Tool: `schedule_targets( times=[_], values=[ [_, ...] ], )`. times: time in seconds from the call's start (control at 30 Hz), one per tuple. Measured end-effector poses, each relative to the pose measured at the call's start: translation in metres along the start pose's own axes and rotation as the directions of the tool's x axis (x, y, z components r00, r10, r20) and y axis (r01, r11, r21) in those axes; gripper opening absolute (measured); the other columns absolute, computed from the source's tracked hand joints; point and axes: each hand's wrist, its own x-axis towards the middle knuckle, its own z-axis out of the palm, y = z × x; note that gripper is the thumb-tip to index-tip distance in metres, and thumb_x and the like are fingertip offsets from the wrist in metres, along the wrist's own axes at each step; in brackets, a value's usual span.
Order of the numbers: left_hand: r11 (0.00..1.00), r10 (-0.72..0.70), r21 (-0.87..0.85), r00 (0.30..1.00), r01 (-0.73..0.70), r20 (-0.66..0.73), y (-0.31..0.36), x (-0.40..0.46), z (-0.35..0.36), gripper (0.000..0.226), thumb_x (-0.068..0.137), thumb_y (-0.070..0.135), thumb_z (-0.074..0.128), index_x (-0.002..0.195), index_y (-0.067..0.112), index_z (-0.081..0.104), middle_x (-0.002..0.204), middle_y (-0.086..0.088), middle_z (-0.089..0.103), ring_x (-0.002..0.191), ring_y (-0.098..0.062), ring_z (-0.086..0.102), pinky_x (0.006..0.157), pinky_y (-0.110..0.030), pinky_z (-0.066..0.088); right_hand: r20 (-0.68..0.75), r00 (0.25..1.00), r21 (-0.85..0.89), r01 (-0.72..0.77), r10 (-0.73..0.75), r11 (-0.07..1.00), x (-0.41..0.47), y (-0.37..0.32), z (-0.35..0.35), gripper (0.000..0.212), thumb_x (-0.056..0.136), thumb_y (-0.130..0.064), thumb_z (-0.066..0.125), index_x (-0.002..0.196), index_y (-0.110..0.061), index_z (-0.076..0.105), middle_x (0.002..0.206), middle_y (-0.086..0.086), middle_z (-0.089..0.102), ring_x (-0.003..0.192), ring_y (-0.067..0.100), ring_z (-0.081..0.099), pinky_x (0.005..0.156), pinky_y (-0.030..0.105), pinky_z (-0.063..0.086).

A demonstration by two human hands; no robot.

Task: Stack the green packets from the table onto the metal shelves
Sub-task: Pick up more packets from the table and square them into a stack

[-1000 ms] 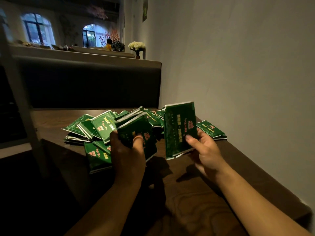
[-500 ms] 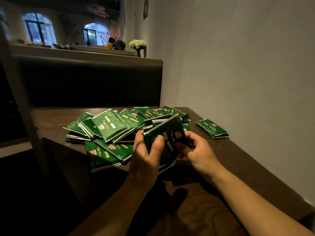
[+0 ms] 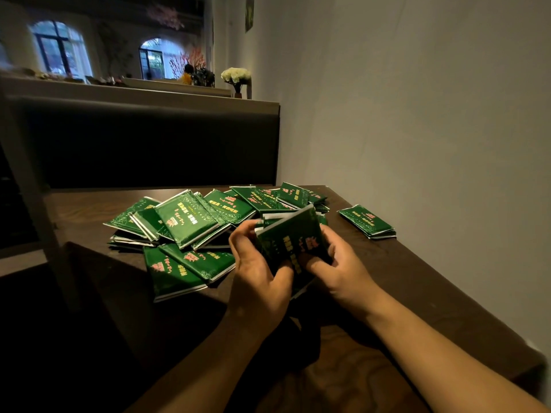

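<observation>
Far left: a pale upright post of a frame, blurred, stands at the edge of the dark wooden bench. Behind the bench runs a dark padded seat back.

Left-centre of bench: a loose pile of green packets, overlapping at mixed angles, silver edges showing. Two packets at the near side of the pile lie flat and jut toward the person.

Centre: the left hand grips the left side of a held stack of green packets; its fingers curl over the far edge, thumb on the top face. The stack is tilted, just in front of the pile; whether it touches the bench cannot be told.

Right of centre: the right hand grips the stack's right side, thumb pressed on the printed face, fingers wrapped round the right edge.

Right: a small separate stack of packets lies flat near the wall, apart from the pile.

Background ledge: white flowers in a vase.
</observation>
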Motion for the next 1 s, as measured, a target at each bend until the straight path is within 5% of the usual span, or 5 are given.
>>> schedule_targets(
  times=[0.13, 0.37, 0.57, 0.77, 1.0],
  values=[
    [0.998, -0.031, 0.044, 0.998, 0.034, -0.059, -0.001, 0.000, 0.003, 0.072, 0.090, 0.007, 0.058, 0.147, 0.018, 0.016, 0.130, -0.002, 0.047, 0.101, 0.005, 0.058, 0.079, -0.008, 0.049, -0.074, 0.997, -0.031, -0.030, 0.028, 0.999, 0.002, 0.002, -0.001, 0.036, 0.089, -0.008, 0.063, 0.121, -0.020, 0.053, 0.109, 0.001, 0.070, 0.106, 0.015, 0.066, 0.085, 0.032, 0.054],
    [0.993, -0.088, 0.086, 0.996, 0.085, 0.026, -0.006, -0.004, 0.010, 0.062, 0.085, 0.034, 0.039, 0.145, 0.026, 0.030, 0.133, -0.004, 0.054, 0.118, -0.017, 0.055, 0.099, -0.040, 0.048, 0.077, 0.965, 0.018, -0.251, 0.249, 0.968, 0.001, 0.010, 0.008, 0.062, 0.074, -0.024, 0.062, 0.133, -0.025, 0.044, 0.109, 0.005, 0.070, 0.103, 0.018, 0.068, 0.088, 0.036, 0.054],
    [0.994, -0.103, 0.033, 0.995, 0.104, -0.018, -0.004, -0.004, 0.014, 0.068, 0.084, 0.034, 0.039, 0.149, 0.029, 0.021, 0.142, -0.005, 0.046, 0.127, -0.019, 0.048, 0.102, -0.043, 0.046, -0.016, 0.987, 0.133, -0.158, 0.161, 0.978, 0.002, 0.004, 0.007, 0.045, 0.088, 0.009, 0.058, 0.113, -0.028, 0.053, 0.099, -0.001, 0.074, 0.098, 0.017, 0.070, 0.081, 0.030, 0.057],
    [0.986, -0.166, 0.036, 0.986, 0.165, 0.024, -0.005, -0.006, 0.018, 0.069, 0.077, 0.030, 0.042, 0.145, 0.030, 0.028, 0.133, -0.002, 0.052, 0.120, -0.018, 0.052, 0.100, -0.041, 0.047, 0.053, 0.955, 0.168, -0.298, 0.293, 0.940, 0.001, 0.007, 0.009, 0.052, 0.071, -0.012, 0.060, 0.122, -0.013, 0.052, 0.079, 0.001, 0.070, 0.075, 0.016, 0.068, 0.057, 0.027, 0.051],
    [0.978, -0.209, 0.008, 0.976, 0.210, -0.063, -0.010, 0.003, 0.015, 0.037, 0.092, 0.011, 0.051, 0.125, 0.026, 0.046, 0.112, -0.001, 0.061, 0.101, -0.016, 0.060, 0.088, -0.030, 0.051, -0.009, 0.970, 0.083, -0.239, 0.241, 0.967, 0.004, 0.013, 0.011, 0.057, 0.070, -0.012, 0.061, 0.123, -0.028, 0.045, 0.103, 0.009, 0.071, 0.097, 0.025, 0.069, 0.082, 0.045, 0.057]
  ],
)
